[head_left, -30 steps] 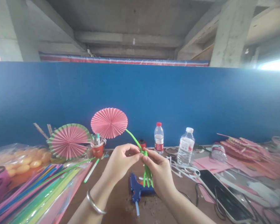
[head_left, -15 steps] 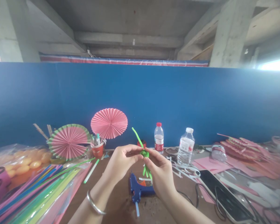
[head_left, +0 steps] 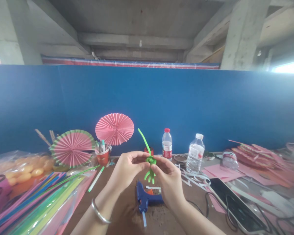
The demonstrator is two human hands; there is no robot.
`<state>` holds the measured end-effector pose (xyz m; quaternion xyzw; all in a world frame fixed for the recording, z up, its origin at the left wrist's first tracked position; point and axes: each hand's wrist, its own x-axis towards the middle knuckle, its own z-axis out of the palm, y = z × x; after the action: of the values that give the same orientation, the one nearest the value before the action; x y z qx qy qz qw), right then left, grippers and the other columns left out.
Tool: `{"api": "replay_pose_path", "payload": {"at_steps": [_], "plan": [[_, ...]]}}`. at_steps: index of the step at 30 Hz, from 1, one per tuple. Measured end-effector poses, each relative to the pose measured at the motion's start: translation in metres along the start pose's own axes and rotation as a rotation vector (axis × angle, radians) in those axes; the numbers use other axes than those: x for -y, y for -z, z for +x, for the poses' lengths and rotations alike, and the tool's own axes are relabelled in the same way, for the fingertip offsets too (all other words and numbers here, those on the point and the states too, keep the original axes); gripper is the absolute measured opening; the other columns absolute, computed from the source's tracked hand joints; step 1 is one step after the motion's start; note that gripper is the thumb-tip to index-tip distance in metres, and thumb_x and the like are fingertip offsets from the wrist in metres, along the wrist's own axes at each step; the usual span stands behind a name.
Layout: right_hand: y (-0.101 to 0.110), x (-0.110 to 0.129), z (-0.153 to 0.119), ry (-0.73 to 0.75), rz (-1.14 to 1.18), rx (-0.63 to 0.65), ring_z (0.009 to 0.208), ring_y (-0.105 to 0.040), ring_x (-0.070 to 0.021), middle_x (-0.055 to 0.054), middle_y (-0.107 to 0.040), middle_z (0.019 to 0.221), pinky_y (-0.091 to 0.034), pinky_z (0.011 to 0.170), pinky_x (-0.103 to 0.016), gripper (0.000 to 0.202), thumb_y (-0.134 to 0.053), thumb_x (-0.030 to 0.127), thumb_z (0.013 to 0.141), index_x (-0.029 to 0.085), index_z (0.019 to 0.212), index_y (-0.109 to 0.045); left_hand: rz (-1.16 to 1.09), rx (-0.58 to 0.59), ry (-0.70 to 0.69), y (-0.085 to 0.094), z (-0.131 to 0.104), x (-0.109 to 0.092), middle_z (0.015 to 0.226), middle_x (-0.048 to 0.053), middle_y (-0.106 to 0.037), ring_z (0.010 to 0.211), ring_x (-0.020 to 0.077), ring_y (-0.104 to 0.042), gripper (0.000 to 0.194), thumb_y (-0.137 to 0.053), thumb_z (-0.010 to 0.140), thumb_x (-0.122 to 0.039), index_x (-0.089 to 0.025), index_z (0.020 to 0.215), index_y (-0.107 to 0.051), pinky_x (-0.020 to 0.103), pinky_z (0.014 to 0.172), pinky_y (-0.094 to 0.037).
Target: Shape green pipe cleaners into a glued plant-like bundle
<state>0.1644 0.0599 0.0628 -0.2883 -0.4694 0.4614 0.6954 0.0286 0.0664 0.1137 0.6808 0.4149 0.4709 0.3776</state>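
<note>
Between both hands I hold a bright green pipe-cleaner piece [head_left: 150, 178], above the table. Its middle is wound into a coil, one long stem sticks up to the upper left, and several short looped ends hang below. My left hand [head_left: 127, 169] pinches the coil from the left with thumb and fingers. From the other side my right hand [head_left: 169, 173] grips it with thumb and forefinger. Part of the coil is hidden by the fingertips. Below the hands lies a blue glue gun [head_left: 144, 199] with a glue stick poking out of its rear.
Left are bagged coloured pipe cleaners [head_left: 39, 202], pink paper fans [head_left: 114, 129] and a red cup [head_left: 103, 158] of pens. Two bottles [head_left: 195, 155] stand at the back right. A phone [head_left: 235, 205], cables and paper scraps lie on the right. A blue partition [head_left: 147, 98] rises behind.
The green piece has turned slightly in my fingers: its hanging ends now point more to the left and its stem stands a little higher. Both hands keep their pinch.
</note>
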Motion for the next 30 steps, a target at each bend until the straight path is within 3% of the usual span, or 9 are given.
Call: {"api": "replay_pose_path", "payload": {"at_steps": [5, 11, 17, 24, 30], "plan": [[0.0, 0.0, 0.0, 0.012, -0.013, -0.018, 0.077, -0.063, -0.019, -0.005, -0.069, 0.088, -0.051, 0.067, -0.029, 0.025, -0.071, 0.027, 0.065, 0.019, 0.089, -0.067, -0.001, 0.015, -0.04, -0.001, 0.0, 0.0, 0.087, 0.006, -0.07, 0.084, 0.021, -0.064, 0.024, -0.066, 0.067, -0.025, -0.016, 0.09, -0.065, 0.031, 0.076, -0.05], [-0.001, 0.003, 0.001, -0.027, -0.015, -0.055, 0.076, -0.063, -0.0185, -0.004, -0.069, 0.083, -0.05, 0.07, -0.029, 0.025, -0.071, 0.028, 0.065, 0.018, 0.087, -0.067, 0.051, -0.138, -0.128, -0.008, -0.004, -0.002, 0.082, 0.001, -0.066, 0.078, 0.0164, -0.063, 0.016, -0.063, 0.069, -0.019, -0.02, 0.082, -0.055, 0.028, 0.071, -0.05], [0.0, 0.003, 0.002, -0.056, 0.038, -0.066, 0.075, -0.063, -0.018, -0.005, -0.069, 0.083, -0.049, 0.067, -0.028, 0.026, -0.073, 0.027, 0.063, 0.017, 0.086, -0.067, 0.191, -0.135, -0.103, -0.011, -0.005, -0.004, 0.091, 0.003, -0.068, 0.084, 0.0191, -0.064, 0.017, -0.06, 0.072, -0.025, -0.021, 0.088, -0.064, 0.03, 0.077, -0.05], [0.001, -0.002, 0.001, -0.071, 0.037, -0.063, 0.072, -0.063, -0.0167, -0.005, -0.07, 0.083, -0.049, 0.065, -0.027, 0.027, -0.072, 0.027, 0.064, 0.017, 0.089, -0.067, 0.122, -0.053, -0.088, -0.007, 0.0, 0.001, 0.098, 0.005, -0.067, 0.088, 0.0197, -0.063, 0.02, -0.061, 0.072, -0.026, -0.019, 0.089, -0.067, 0.031, 0.079, -0.049], [0.002, -0.005, 0.002, -0.052, 0.049, -0.05, 0.076, -0.063, -0.0168, -0.005, -0.07, 0.087, -0.05, 0.068, -0.027, 0.026, -0.073, 0.025, 0.063, 0.018, 0.088, -0.068, 0.104, 0.022, -0.054, -0.004, -0.002, -0.001, 0.085, 0.003, -0.07, 0.081, 0.0183, -0.063, 0.021, -0.059, 0.074, -0.024, -0.019, 0.094, -0.064, 0.03, 0.075, -0.049]]}}
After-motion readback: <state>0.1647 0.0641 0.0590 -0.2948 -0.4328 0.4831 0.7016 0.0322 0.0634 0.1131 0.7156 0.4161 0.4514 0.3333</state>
